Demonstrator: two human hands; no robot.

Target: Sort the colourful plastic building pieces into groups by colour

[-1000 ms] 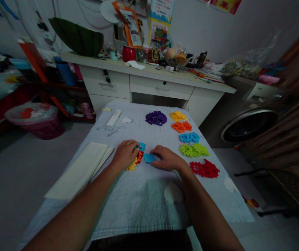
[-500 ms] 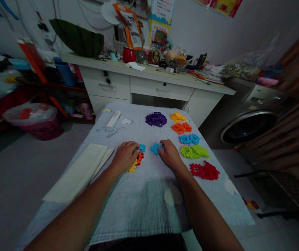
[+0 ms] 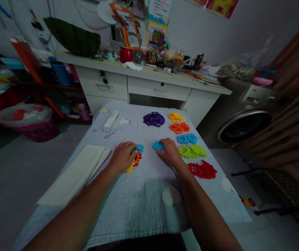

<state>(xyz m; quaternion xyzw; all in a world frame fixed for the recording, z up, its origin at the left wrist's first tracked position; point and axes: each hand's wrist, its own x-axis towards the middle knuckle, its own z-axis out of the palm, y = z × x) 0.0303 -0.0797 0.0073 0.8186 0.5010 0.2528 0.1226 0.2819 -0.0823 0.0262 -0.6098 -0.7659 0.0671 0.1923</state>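
Observation:
My left hand (image 3: 123, 157) rests on the cloth-covered table with its fingers curled round a small cluster of interlocking plastic building pieces. Blue (image 3: 140, 149), red-orange (image 3: 138, 159) and yellow (image 3: 130, 168) parts of it stick out; the rest is hidden beneath the palm. Across a short gap, my right hand (image 3: 169, 151) has its thumb and fingers closed on the edge of a light blue plastic building piece (image 3: 157, 145), which lies low at the cloth. How many blue pieces are there I cannot tell.
Sorted piles lie on the table: purple (image 3: 154, 119), yellow (image 3: 175, 116), orange (image 3: 179, 127), blue (image 3: 187, 138), green (image 3: 192, 151) and red (image 3: 202, 169). A white box-like strip (image 3: 111, 120) and folded cream cloth (image 3: 73, 176) lie left. A white desk (image 3: 144, 75) stands behind.
The view has turned slightly, so everything sits a little further left. My right fingers have come a bit further over the blue piece; my left hand stays at its cluster.

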